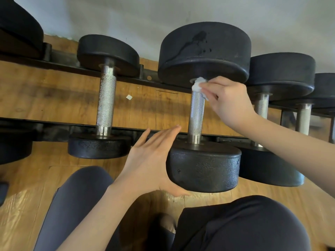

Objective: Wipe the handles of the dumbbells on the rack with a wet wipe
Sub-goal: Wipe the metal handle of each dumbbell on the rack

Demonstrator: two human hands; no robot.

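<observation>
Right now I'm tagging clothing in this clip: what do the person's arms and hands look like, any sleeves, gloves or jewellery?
Both forearms are bare, with no sleeves in view. The left hand and right hand wear no gloves, and no rings, watch or bracelets show.

Left hand (146,156) flat, fingers straight; right hand (226,98) curled in a pinch, arm outstretched

Top of handle (196,113) lost behind wipe (198,86) and right hand (228,98). Left thumb tucked under near head (204,165), out of sight. Far-left dumbbell (18,29) cropped by edge; far-right one (324,91) too. Rear rail (54,67) partly masked by heads. Foot (167,223) half hidden between knees.
</observation>
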